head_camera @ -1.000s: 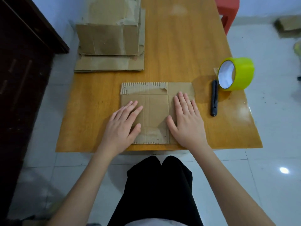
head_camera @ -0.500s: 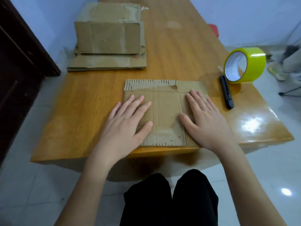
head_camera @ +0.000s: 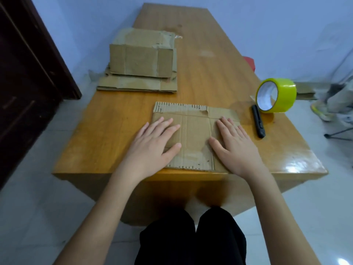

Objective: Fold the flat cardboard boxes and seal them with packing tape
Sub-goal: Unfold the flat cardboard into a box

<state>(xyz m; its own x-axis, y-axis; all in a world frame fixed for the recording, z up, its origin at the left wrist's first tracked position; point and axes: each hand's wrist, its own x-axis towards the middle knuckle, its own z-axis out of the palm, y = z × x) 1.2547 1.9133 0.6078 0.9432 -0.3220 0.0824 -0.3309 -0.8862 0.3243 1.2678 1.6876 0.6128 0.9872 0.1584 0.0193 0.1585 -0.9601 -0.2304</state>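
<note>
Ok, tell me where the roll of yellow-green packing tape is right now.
In the head view, the roll of yellow-green packing tape stands on edge at the right side of the wooden table, just beyond the black utility knife and right of the flat cardboard sheet.

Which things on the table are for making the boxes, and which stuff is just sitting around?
For the job:
flat cardboard, under the left hand and right hand
cardboard stack
yellow tape roll
black cutter, probably for the tape

Just lying about:
red thing past the table edge
dark door

Hands [head_camera: 152, 144] unmoved; only view shifted.
</note>
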